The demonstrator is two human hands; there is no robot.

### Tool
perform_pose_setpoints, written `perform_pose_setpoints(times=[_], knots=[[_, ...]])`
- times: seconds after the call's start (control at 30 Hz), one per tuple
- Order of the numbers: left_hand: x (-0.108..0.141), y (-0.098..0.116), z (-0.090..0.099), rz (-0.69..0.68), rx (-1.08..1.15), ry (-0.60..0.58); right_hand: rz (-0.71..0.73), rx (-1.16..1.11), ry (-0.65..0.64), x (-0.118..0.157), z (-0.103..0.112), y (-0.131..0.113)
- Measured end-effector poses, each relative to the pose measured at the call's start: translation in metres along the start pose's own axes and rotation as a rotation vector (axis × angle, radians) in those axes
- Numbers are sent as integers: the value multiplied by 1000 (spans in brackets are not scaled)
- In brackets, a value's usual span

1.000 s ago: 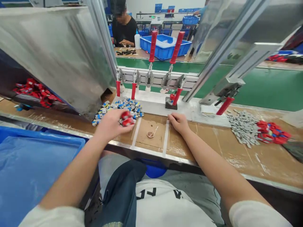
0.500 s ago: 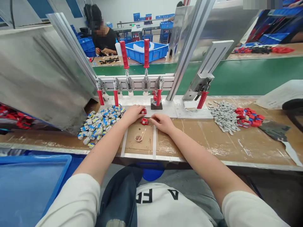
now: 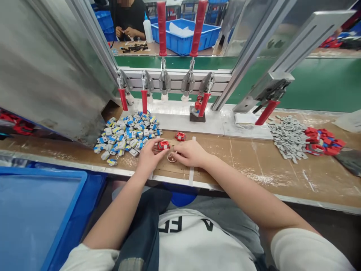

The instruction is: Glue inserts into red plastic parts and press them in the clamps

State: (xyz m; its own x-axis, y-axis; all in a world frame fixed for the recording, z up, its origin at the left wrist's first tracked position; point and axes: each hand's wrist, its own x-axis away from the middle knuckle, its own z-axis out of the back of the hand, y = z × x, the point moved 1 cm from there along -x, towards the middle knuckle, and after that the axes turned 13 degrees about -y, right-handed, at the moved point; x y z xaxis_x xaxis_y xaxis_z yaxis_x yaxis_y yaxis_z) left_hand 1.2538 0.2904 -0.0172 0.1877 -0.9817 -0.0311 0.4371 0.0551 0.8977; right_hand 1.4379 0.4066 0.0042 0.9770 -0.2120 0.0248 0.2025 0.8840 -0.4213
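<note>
My left hand (image 3: pixel 149 156) grips a red plastic part (image 3: pixel 163 145) with a pale insert between thumb and fingers, just above the bench. Close beside it, my right hand (image 3: pixel 190 153) is closed in a pinch around a thin stick, mostly hidden by the fingers. Under these fingertips sits a small round dish (image 3: pixel 171 157), partly covered. A second red part (image 3: pixel 180 136) lies on the bench behind both hands. To the left of my left hand spreads a heap of small white, blue and yellow blocks (image 3: pixel 132 133).
Toggle clamps with red handles (image 3: pixel 204 104) line a metal rail behind the hands; a red piece sits on a black block (image 3: pixel 197 118) below one. Grey pieces (image 3: pixel 290 137) and red parts (image 3: pixel 324 141) are piled at right. A blue bin (image 3: pixel 183 39) stands near another person.
My left hand has drawn back toward me with a red part in it. My right hand has come down to the dish and taken the stick. The view has tilted downward.
</note>
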Motion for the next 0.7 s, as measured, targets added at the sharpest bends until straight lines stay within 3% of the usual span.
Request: perform_pose_setpoints(times=[0.17, 0.33, 0.5, 0.6, 0.7], knots=[[-21, 4, -2, -84, -186, 8, 2, -7, 25, 0, 6, 0], [-24, 3, -1, -87, -81, -89, 5, -13, -56, 5, 10, 1], [-29, -3, -5, -88, 65, -138, 79, -194, -57, 7, 8, 4], [-30, -6, -6, -84, 53, -149, 132, -378, 81, 6, 4, 7], [-30, -8, -6, -83, 18, -157, 50, -508, 373, 2, 1, 13]])
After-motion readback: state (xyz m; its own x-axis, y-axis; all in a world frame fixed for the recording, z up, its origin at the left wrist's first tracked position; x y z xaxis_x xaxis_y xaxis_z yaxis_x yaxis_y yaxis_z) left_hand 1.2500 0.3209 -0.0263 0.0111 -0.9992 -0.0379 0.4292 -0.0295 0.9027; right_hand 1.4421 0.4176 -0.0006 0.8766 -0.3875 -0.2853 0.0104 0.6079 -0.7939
